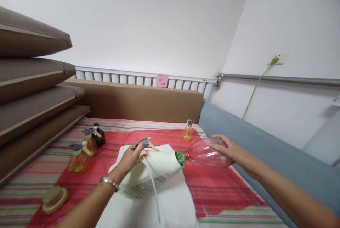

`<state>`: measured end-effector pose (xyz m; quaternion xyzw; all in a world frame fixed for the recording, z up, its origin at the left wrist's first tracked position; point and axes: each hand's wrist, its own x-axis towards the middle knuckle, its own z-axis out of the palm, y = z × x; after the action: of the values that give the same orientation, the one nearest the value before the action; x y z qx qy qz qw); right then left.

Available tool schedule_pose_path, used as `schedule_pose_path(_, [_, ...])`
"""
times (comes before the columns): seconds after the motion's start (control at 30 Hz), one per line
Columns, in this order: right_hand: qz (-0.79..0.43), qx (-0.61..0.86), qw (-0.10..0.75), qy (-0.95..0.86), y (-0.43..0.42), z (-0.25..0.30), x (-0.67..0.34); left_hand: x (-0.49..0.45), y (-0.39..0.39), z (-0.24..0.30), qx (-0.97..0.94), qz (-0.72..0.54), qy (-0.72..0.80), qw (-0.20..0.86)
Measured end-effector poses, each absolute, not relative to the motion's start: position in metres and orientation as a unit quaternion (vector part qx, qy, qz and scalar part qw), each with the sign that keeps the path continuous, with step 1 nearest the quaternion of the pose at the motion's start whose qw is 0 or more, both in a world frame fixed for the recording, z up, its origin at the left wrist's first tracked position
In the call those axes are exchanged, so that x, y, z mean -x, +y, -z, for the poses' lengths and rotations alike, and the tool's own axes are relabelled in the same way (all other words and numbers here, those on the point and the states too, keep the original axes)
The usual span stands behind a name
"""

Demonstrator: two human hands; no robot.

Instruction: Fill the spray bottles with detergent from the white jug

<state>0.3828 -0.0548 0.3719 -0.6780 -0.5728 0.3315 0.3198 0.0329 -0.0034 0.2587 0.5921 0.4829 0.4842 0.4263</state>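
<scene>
My left hand (130, 159) grips a large white jug (148, 173) tipped on its side, its green spout (180, 157) pointing right. The same hand also pinches a grey spray head (143, 143) whose clear tube (152, 185) hangs down across the jug. My right hand (225, 148) wraps around a clear pink bottle (205, 151) held sideways, its neck meeting the green spout. Both are held above a white cloth (164, 203) lying on a red striped cover (217, 185).
Three spray bottles with yellow or dark liquid (79, 157) stand at the left and another small one (187, 132) at the back. A round pale lid (54, 198) lies near the front left. Stacked brown cushions (32, 89) fill the left; a blue surface (252, 143) runs along the right.
</scene>
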Motion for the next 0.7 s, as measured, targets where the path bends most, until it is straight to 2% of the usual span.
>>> schedule_pose_path(0.33, [-0.239,0.69,0.259,-0.632,-0.054,-0.393,-0.363,-0.033,-0.005,-0.259,-0.612,-0.477,0.48,0.41])
schedule_pose_path(0.5, [-0.161,0.651,0.233,-0.704,-0.055,-0.407,-0.347,-0.034,-0.004,-0.26,-0.618,-0.466,0.485,0.406])
schedule_pose_path(0.7, [-0.009,0.59,0.124,-0.798,-0.064,-0.425,-0.312,-0.033,-0.005,-0.26,-0.614,-0.465,0.491,0.406])
